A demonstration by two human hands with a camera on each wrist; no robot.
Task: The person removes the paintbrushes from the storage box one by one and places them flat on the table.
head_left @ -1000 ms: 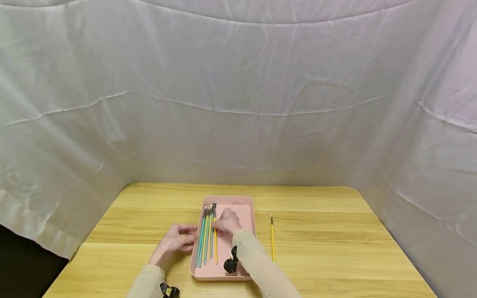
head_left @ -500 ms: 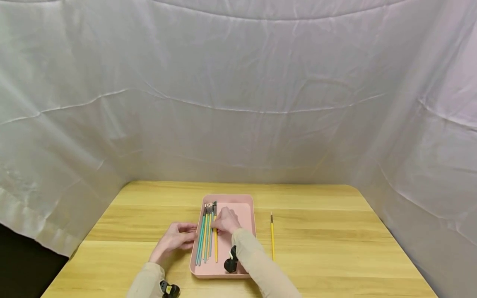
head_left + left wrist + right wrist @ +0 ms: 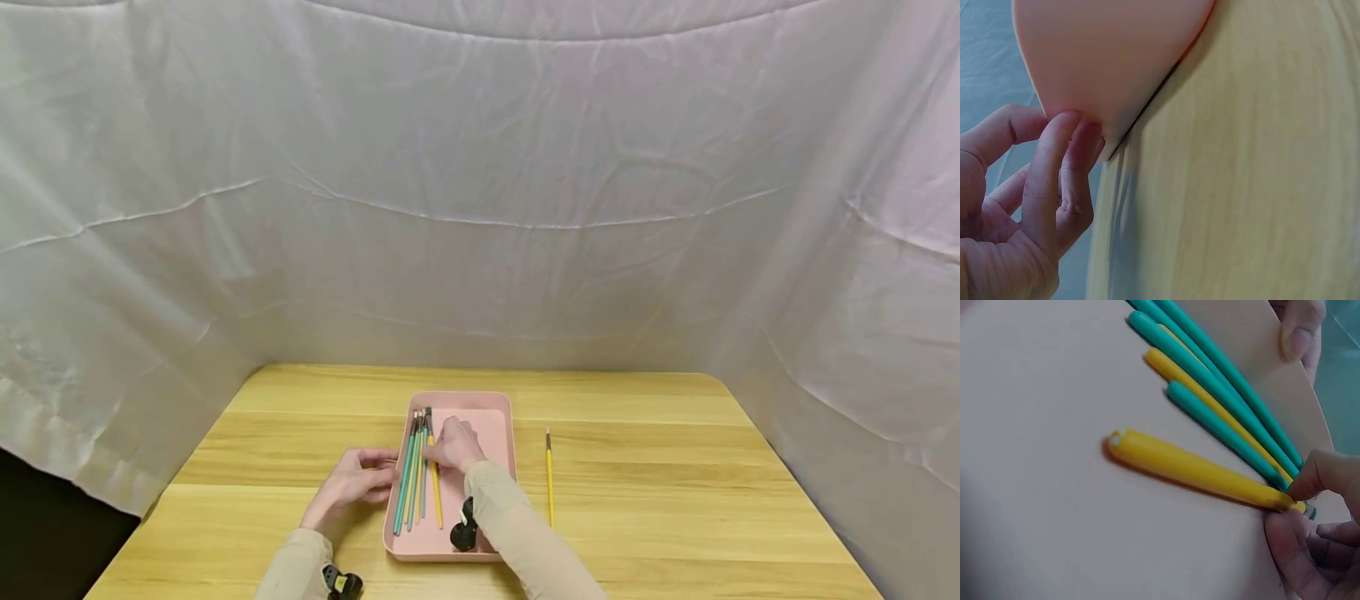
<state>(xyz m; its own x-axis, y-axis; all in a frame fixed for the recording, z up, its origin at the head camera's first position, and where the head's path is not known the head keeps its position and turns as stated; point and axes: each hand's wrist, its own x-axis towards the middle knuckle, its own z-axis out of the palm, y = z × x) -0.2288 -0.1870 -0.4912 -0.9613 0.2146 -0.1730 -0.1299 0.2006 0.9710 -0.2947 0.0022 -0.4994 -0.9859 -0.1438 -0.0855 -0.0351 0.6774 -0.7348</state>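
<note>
A pink tray [image 3: 483, 427] lies on the table with several teal and yellow paintbrushes [image 3: 411, 475] side by side along its left part. My right hand [image 3: 456, 444] reaches into it and pinches a yellow paintbrush [image 3: 1191, 470] between thumb and finger near the ferrule. That brush is the rightmost of the bunch, its handle end angled away from the others. On the tray's left side, my left hand [image 3: 352, 483] pinches the wall; in the left wrist view its thumb [image 3: 1054, 150] presses the outside and a finger goes behind the edge.
Another yellow paintbrush [image 3: 550, 479] lies on the wooden table [image 3: 675, 483] to the right of the tray. Grey cloth [image 3: 480, 275] hangs behind the table and on both sides. Small black cameras [image 3: 463, 536] sit on both wrists.
The yellow paintbrush in my right hand has tilted: its bristle end has moved slightly left, its handle end slightly right. My left hand has stayed at the tray's side.
</note>
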